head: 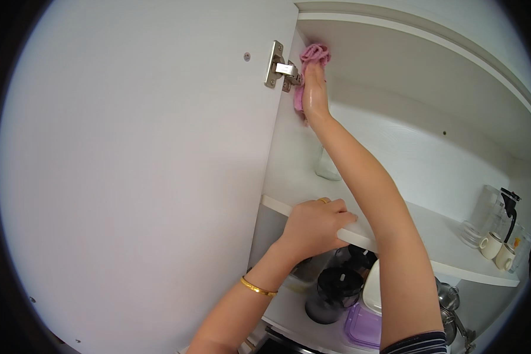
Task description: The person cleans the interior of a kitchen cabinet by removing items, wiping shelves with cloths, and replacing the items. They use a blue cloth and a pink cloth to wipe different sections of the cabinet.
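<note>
My right hand (316, 90) presses a pink cloth (315, 53) flat against the inner left side wall of a white cabinet, close under its top panel. The cloth bunches above the fingertips and shows along the wall side of the palm. Lower down, my left hand (316, 225) grips the front edge of the cabinet's middle shelf (358, 238), thumb below and fingers on top. A gold ring and a gold bangle (259, 287) are on that hand and wrist. Behind my right forearm a clear glass jar (326, 166) stands on the shelf, partly hidden.
The cabinet door (146, 168) stands wide at the left on a metal hinge (285, 68). Glassware (482, 212) and small cream cups (491, 244) occupy the shelf's right end. Below are dark lidded canisters (334, 294), a purple container (363, 325) and metal utensils (448, 296).
</note>
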Tool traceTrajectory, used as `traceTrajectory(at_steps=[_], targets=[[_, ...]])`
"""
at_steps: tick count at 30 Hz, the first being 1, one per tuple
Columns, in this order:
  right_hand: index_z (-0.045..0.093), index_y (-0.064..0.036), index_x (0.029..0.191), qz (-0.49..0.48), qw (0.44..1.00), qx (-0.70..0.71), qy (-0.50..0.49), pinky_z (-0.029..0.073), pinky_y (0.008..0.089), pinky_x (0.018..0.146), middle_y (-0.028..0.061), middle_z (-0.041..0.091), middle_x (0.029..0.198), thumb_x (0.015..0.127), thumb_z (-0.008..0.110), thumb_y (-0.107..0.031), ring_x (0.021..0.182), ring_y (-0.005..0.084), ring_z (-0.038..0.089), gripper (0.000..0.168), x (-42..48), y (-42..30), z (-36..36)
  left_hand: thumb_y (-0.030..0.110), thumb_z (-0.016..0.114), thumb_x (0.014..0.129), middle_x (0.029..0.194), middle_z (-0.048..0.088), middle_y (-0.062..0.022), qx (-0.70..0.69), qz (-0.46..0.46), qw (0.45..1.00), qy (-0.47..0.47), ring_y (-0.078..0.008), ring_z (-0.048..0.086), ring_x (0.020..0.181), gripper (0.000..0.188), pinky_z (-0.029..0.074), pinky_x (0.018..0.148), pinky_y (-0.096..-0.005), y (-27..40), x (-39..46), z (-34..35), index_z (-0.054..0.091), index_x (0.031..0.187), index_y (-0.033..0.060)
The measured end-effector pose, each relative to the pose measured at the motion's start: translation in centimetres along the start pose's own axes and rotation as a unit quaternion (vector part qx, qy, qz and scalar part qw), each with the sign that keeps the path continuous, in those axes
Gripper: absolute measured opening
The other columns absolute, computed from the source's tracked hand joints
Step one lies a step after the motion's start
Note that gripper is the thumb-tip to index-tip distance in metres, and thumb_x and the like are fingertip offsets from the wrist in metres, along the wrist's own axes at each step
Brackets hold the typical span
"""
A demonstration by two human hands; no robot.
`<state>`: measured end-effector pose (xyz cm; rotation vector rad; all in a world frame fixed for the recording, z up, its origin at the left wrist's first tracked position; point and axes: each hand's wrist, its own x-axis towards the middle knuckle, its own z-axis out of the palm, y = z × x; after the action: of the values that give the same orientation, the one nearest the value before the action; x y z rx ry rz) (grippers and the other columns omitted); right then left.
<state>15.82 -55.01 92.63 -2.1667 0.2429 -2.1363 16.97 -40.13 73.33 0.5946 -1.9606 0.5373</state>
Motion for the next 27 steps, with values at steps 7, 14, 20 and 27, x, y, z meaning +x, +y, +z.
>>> traceTrajectory(at_steps=[7, 14, 20, 27], targets=[[0.042, 0.000, 0.121, 0.146, 0.985, -0.089, 0.008, 0.036, 0.0369, 0.091, 0.0187, 0.050, 0.117, 0.094, 0.029, -0.038, 0.106, 0.0309, 0.047, 0.048, -2.9, 4.2, -3.6, 0.026, 0.072, 0.058, 0.077, 0.057, 0.0054, 0.003, -0.008, 1.000, 0.004, -0.0168, 0.058, 0.073, 0.027, 0.048, 0.060, -0.0307, 0.7, 0.1, -0.2, 0.066, 0.085, 0.0224], [0.063, 0.001, 0.077, 0.263, 0.915, -0.246, -0.184, 0.049, 0.0423, 0.069, 0.0241, 0.062, 0.081, 0.076, 0.047, -0.010, 0.078, 0.0378, 0.061, 0.019, -10.9, -1.9, -4.4, 0.023, 0.072, 0.056, 0.085, 0.060, 0.0030, 0.021, -0.048, 0.997, -0.065, -0.0202, 0.059, 0.080, 0.037, 0.049, 0.067, -0.0332, 1.2, 0.1, -0.7, 0.067, 0.092, 0.0215], [0.062, 0.000, 0.081, 0.128, 0.943, -0.245, -0.187, 0.048, 0.0410, 0.065, 0.0213, 0.061, 0.076, 0.074, 0.051, -0.017, 0.071, 0.0369, 0.059, 0.021, -9.5, -12.9, -12.6, 0.019, 0.069, 0.057, 0.081, 0.060, 0.0007, 0.011, -0.052, 0.998, -0.042, -0.0201, 0.059, 0.077, 0.032, 0.048, 0.066, -0.0326, 1.1, 0.1, -1.0, 0.068, 0.089, 0.0175], [0.063, 0.000, 0.093, 0.144, 0.745, -0.495, -0.423, 0.045, 0.0343, 0.062, 0.0137, 0.065, 0.076, 0.084, 0.054, -0.029, 0.065, 0.0234, 0.058, 0.031, -13.1, -16.3, -28.6, 0.024, 0.068, 0.066, 0.090, 0.060, -0.0027, -0.015, -0.067, 0.991, -0.115, -0.0228, 0.057, 0.084, 0.033, 0.047, 0.071, -0.0320, 2.5, 1.2, -1.5, 0.066, 0.097, 0.0141]])
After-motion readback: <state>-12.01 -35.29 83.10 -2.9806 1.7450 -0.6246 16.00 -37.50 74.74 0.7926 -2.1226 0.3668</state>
